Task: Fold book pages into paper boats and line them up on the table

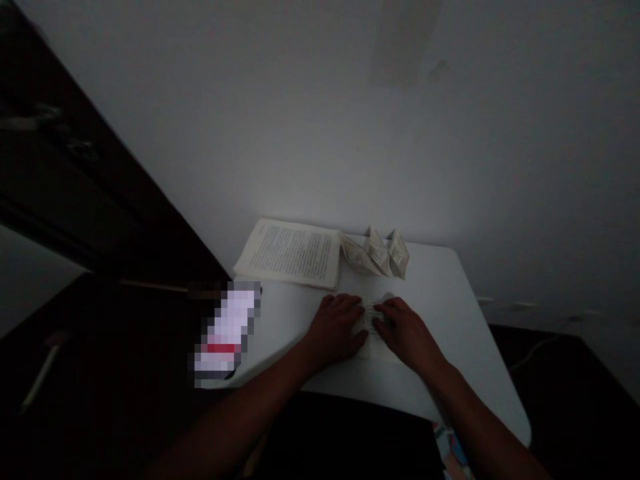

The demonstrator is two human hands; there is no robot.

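A printed sheet of paper (pixel 371 348) lies on the white table in front of me, partly folded and largely covered by my hands. My left hand (pixel 337 327) rests palm down over its left part, fingers laid out and thumb apart. From the other side, my right hand (pixel 406 330) bends its fingers onto the paper, with thumb and forefinger tips close together at the printed strip. Just beyond my hands stand folded paper boats (pixel 379 253), three in a row, made from printed pages.
An open book (pixel 293 253) lies at the table's back left, touching the leftmost boat. A phone (pixel 227 330), blurred out, is at the left edge of the white table (pixel 465 353). The wall (pixel 320 133) rises behind; a dark door (pixel 75 147) stands left.
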